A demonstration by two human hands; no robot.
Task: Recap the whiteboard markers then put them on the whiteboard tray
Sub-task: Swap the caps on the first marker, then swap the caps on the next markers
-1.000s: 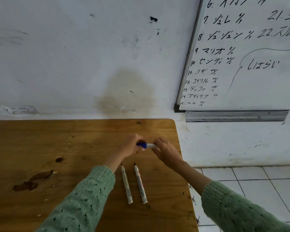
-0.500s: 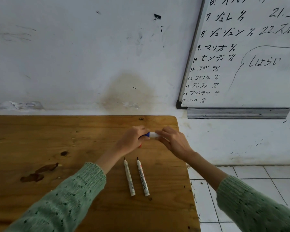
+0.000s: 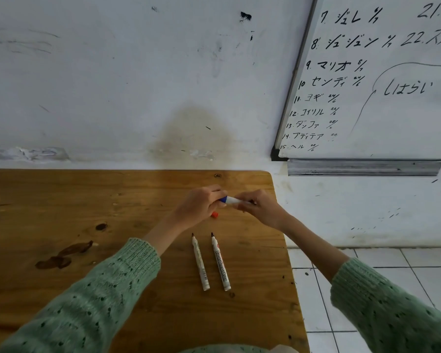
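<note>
While both hands' fingers (image 3: pixel 215 193) grip it, the marker (image 3: pixel 233 200) bridges them above the table (image 3: pixel 61 200).

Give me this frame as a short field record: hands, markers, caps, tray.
left hand: closed on the blue cap end of a white marker
right hand: pinching the white barrel of that marker
cap seating: cannot tell whether fully on
uncapped markers: two white markers lying side by side on the wooden table, tips pointing away
loose cap: small red cap on table below left hand
whiteboard tray: grey metal tray under whiteboard, no markers seen in it
</note>
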